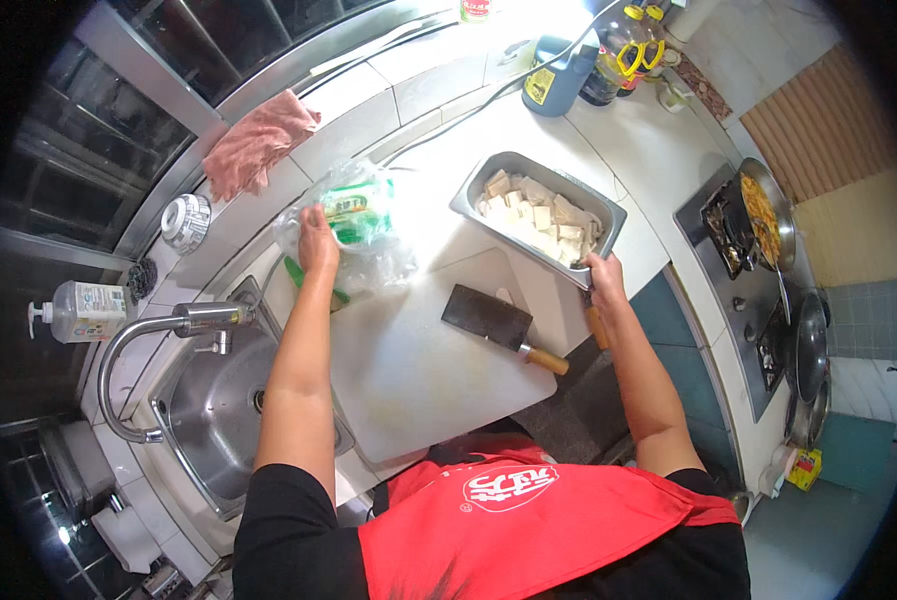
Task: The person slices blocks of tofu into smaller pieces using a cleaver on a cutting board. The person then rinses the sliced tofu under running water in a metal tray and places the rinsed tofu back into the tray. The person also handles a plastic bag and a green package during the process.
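Note:
My left hand [319, 241] is on a clear plastic bag [381, 259] with a green and white package [358, 210] in it, at the back left of the white cutting board [418, 397]. With my right hand [606, 279] I grip the near right corner of a rectangular steel pan [523, 250]. Pale cut blocks that look like tofu [542, 217] lie in the pan. On the board, between my hands and nearer to me, rests a cleaver [487, 315] with a wooden handle. Another wooden handle [595, 327] shows just below my right hand.
A steel sink [216, 405] with a curved faucet [111, 360] is at the left. To the right, a gas stove [726, 300] bears a pan of yellow-orange food [762, 217]. Bottles [613, 64] and a blue-grey jug [557, 79] stand at the back. A pink cloth [261, 142] lies on the ledge.

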Tool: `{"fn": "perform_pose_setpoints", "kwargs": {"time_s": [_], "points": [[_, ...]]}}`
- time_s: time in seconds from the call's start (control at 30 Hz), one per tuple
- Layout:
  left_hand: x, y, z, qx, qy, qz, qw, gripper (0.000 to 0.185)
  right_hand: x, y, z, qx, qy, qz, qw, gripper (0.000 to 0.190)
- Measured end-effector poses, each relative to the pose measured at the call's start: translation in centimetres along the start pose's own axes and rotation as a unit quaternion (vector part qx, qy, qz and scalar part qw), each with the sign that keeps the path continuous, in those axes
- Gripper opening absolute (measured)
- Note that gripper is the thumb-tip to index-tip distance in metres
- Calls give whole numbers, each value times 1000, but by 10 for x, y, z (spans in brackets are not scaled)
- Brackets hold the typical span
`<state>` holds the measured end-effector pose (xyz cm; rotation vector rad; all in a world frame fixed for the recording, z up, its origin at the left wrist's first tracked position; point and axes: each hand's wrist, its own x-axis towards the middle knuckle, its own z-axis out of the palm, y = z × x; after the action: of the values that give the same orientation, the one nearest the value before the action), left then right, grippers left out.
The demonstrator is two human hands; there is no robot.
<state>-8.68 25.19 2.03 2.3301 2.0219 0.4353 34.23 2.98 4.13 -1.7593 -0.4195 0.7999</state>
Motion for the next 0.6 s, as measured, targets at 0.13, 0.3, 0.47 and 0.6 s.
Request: {"fn": "perform_pose_setpoints", "kwargs": {"time_s": [0.13, 0.3, 0.47, 0.6], "points": [[-14, -3, 5, 16, 73, 42, 996, 22, 39, 26, 5, 50, -50, 94, 993, 36], [-16, 0, -8, 37, 82, 135, 987, 11, -6, 12, 26, -59, 84, -73, 992, 73], [-22, 21, -24, -39, 49, 133, 989, 15, -76, 19, 40, -172, -79, -219, 957, 43], [-36, 31, -40, -179, 35, 37, 983, 13, -101, 35, 27, -329, -172, -245, 896, 42]]}}
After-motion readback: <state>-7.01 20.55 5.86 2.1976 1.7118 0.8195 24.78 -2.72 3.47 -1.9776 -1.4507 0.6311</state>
